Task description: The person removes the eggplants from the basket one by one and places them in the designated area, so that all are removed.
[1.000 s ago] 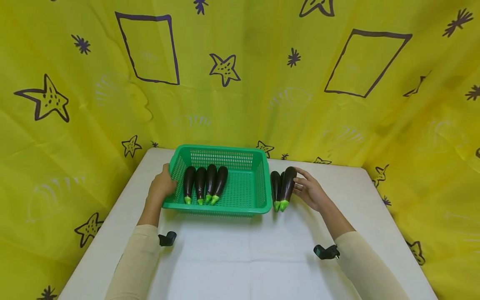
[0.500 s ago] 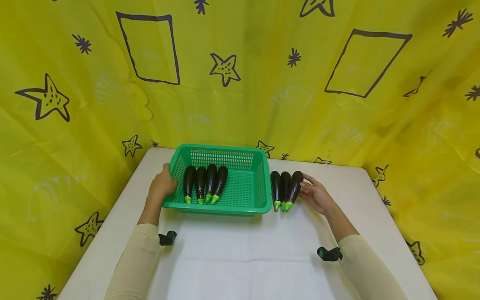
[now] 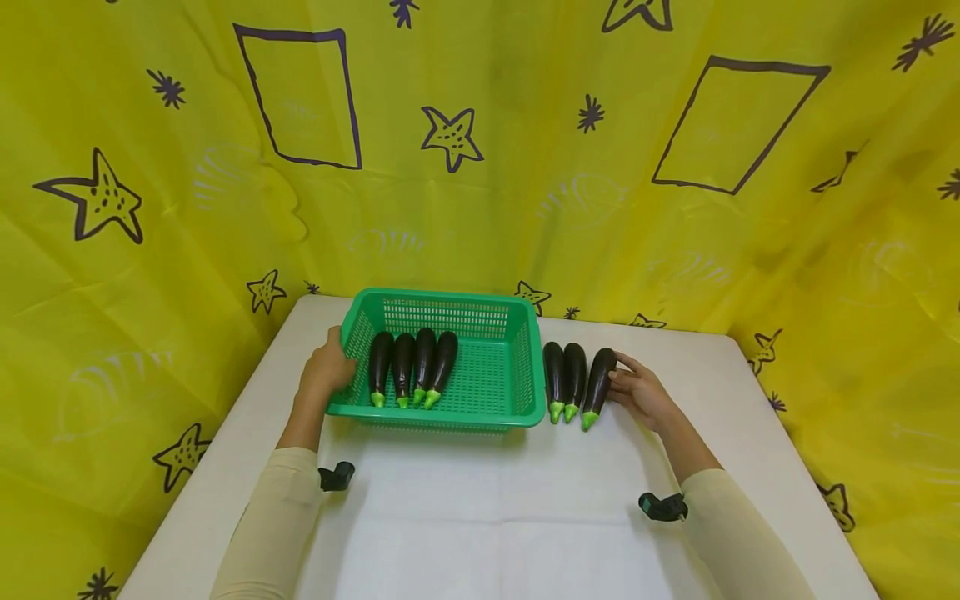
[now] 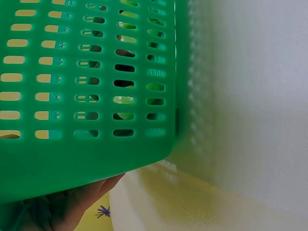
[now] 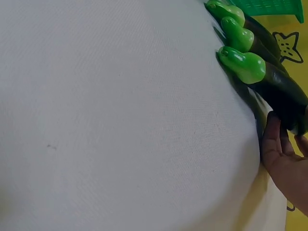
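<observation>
My left hand grips the left rim of a green plastic basket, whose slotted side fills much of the left wrist view. Several dark eggplants with green stem ends lie side by side in the basket's left half. On the table to the right of the basket are two more eggplants, one by its wall and one beside that. A third eggplant slants a little apart from them. My right hand holds this third eggplant by its blunt dark end, the green end pointing toward me.
A white-covered table extends in front of the basket and around both arms. Behind it and at both sides hangs a yellow curtain with starfish drawings. Small black devices sit at both wrists.
My right hand has moved right and slightly toward me with the eggplant, which has gone from overlapping the other two to lying apart from them. The left hand and basket stay put.
</observation>
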Available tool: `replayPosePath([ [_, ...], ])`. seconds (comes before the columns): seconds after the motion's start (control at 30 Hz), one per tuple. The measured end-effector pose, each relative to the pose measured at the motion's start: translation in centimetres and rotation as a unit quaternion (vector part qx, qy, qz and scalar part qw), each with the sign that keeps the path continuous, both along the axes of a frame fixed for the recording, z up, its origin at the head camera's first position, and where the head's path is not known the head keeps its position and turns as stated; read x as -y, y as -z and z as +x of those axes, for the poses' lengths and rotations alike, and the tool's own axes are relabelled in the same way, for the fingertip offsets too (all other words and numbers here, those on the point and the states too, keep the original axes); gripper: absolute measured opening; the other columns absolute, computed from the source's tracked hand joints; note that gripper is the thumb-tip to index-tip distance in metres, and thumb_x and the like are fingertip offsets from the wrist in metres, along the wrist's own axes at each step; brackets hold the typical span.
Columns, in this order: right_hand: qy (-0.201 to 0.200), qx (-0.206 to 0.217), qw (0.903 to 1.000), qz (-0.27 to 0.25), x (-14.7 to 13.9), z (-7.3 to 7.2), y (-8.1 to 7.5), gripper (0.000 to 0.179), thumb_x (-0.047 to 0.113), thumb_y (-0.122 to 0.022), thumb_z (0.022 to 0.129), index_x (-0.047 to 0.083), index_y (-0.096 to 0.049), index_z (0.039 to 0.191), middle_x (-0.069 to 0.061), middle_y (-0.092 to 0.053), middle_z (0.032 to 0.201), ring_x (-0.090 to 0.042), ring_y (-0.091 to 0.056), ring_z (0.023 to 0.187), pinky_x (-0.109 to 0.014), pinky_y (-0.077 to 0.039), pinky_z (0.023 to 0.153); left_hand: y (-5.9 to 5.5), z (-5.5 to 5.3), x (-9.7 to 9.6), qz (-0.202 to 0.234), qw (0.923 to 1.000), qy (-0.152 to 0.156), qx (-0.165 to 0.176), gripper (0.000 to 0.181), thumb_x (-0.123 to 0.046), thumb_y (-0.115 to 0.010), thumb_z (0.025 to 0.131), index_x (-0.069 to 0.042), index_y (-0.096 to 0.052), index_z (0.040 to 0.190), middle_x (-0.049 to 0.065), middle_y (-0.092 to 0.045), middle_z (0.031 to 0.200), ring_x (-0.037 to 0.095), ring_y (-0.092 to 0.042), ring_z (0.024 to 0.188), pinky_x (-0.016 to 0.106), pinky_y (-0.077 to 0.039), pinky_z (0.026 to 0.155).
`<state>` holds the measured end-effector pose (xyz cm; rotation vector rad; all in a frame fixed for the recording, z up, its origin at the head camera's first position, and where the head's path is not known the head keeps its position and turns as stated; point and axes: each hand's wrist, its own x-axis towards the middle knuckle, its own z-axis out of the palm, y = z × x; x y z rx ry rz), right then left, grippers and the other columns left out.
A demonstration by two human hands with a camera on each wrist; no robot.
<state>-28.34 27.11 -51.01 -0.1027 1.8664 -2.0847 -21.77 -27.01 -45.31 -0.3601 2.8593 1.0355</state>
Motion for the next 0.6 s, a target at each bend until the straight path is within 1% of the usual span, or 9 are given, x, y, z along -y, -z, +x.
replayPosePath([
  [0.07, 0.002, -0.005, 0.9998, 0.021, -0.1, -0.1, 0.0, 0.068, 0.003, -0.046, 0.111, -0.008, -0.006, 0.164, -0.017, -0.05, 0.132, -0.008, -0.066, 0.096, -0.028, -0.055, 0.088, 0.0, 0.0, 0.0, 0.002, 1.0, -0.001, 0.003, 0.07, -0.012, -0.054, 0.102, 0.004, -0.017, 0.16, 0.042, -0.051, 0.136, 0.054, -0.059, 0.11, 0.065, -0.049, 0.09],
  [0.13, 0.002, -0.009, 0.9993, 0.036, -0.2, -0.2, 0.0, 0.067, 0.003, -0.047, 0.111, -0.008, -0.008, 0.164, -0.017, -0.05, 0.133, -0.007, -0.066, 0.095, -0.028, -0.055, 0.088, 0.0, 0.0, 0.0, 0.004, 1.0, -0.003, 0.005, 0.07, -0.012, -0.054, 0.102, 0.004, -0.017, 0.161, 0.042, -0.051, 0.137, 0.054, -0.059, 0.11, 0.065, -0.049, 0.09],
  [0.23, 0.007, -0.012, 0.9988, 0.048, -0.1, -0.3, 0.1, 0.066, 0.003, -0.049, 0.11, -0.009, -0.012, 0.163, -0.009, -0.058, 0.124, -0.006, -0.066, 0.093, -0.027, -0.055, 0.087, 0.1, -0.1, 0.0, 0.006, 1.0, -0.004, 0.007, 0.07, -0.012, -0.053, 0.103, 0.004, -0.017, 0.161, 0.042, -0.051, 0.138, 0.054, -0.059, 0.111, 0.065, -0.049, 0.09],
  [0.3, 0.009, -0.018, 0.9978, 0.063, 0.0, -0.4, 0.1, 0.066, 0.002, -0.049, 0.11, -0.01, -0.013, 0.163, -0.005, -0.06, 0.12, -0.005, -0.065, 0.09, -0.026, -0.055, 0.086, 0.1, -0.1, 0.0, 0.007, 0.9999, -0.004, 0.007, 0.07, -0.012, -0.053, 0.103, 0.004, -0.017, 0.161, 0.042, -0.051, 0.138, 0.054, -0.059, 0.111, 0.065, -0.049, 0.09],
  [0.33, 0.011, -0.02, 0.9974, 0.069, 0.2, -0.5, 0.1, 0.066, 0.002, -0.049, 0.109, -0.01, -0.013, 0.163, -0.007, -0.06, 0.121, -0.004, -0.065, 0.089, -0.025, -0.055, 0.085, 0.1, -0.1, 0.0, 0.007, 0.9999, -0.004, 0.007, 0.07, -0.012, -0.053, 0.102, 0.004, -0.017, 0.161, 0.042, -0.051, 0.138, 0.054, -0.059, 0.111, 0.065, -0.049, 0.09],
  [0.4, 0.014, -0.022, 0.9965, 0.079, 0.4, -0.5, 0.2, 0.065, 0.001, -0.048, 0.11, -0.01, -0.013, 0.163, -0.017, -0.058, 0.127, -0.003, -0.063, 0.088, -0.024, -0.054, 0.083, 0.1, -0.1, 0.0, 0.006, 1.0, -0.003, 0.006, 0.07, -0.011, -0.053, 0.102, 0.005, -0.017, 0.16, 0.042, -0.051, 0.137, 0.054, -0.059, 0.111, 0.065, -0.049, 0.09],
  [0.5, 0.018, -0.027, 0.9948, 0.096, 0.8, -0.6, 0.3, 0.065, 0.003, -0.047, 0.111, -0.01, -0.012, 0.163, -0.033, -0.045, 0.143, -0.002, -0.062, 0.089, -0.022, -0.053, 0.082, 0.1, 0.0, 0.0, 0.005, 1.0, -0.002, 0.004, 0.07, -0.012, -0.053, 0.102, 0.005, -0.018, 0.16, 0.042, -0.052, 0.137, 0.054, -0.059, 0.111, 0.065, -0.049, 0.089],
  [0.53, 0.021, -0.028, 0.9946, 0.098, 1.0, -0.6, 0.3, 0.065, 0.003, -0.047, 0.111, -0.01, -0.012, 0.163, -0.035, -0.041, 0.146, -0.002, -0.062, 0.089, -0.021, -0.053, 0.081, 0.1, 0.0, 0.0, 0.005, 1.0, -0.001, 0.004, 0.07, -0.012, -0.054, 0.102, 0.005, -0.018, 0.16, 0.042, -0.051, 0.137, 0.055, -0.059, 0.111, 0.065, -0.049, 0.089],
  [0.6, 0.028, -0.029, 0.9937, 0.104, 1.2, -0.7, 0.4, 0.065, 0.004, -0.047, 0.111, -0.009, -0.012, 0.164, -0.036, -0.039, 0.147, -0.001, -0.061, 0.089, -0.021, -0.053, 0.08, 0.1, 0.0, 0.0, 0.005, 1.0, 0.0, 0.004, 0.07, -0.013, -0.054, 0.103, 0.005, -0.017, 0.16, 0.042, -0.051, 0.137, 0.055, -0.059, 0.111, 0.065, -0.049, 0.089],
])
